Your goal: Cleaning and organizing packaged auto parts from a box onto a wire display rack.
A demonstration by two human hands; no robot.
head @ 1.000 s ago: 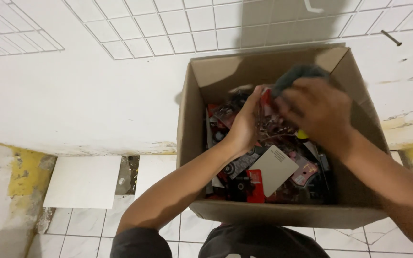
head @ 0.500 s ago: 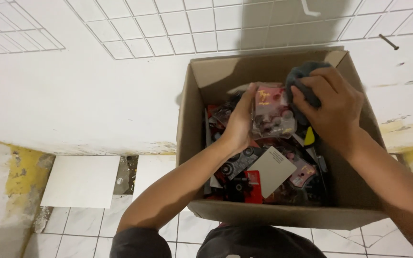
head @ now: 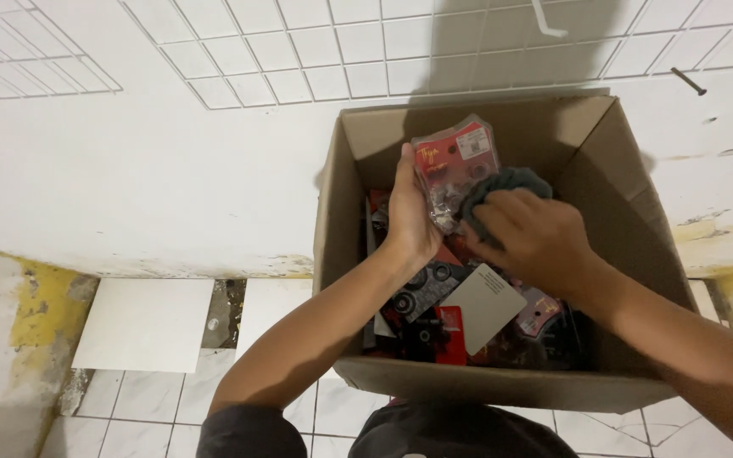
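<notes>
The left hand [head: 411, 212] grips a clear packet with red card [head: 454, 170] by its left edge, fingers closed around it, above the open cardboard box [head: 621, 254]. At 3 o'clock from the packet, the right hand [head: 536, 237] presses a grey cloth [head: 502, 182] against it, fingers curled.

A clear plastic blister packet with a red printed card and small metal parts inside [head: 454, 170] stands nearly upright above the open brown cardboard box [head: 629, 212], its right edge touching a crumpled dark grey cloth [head: 502, 188] just beside it.
</notes>
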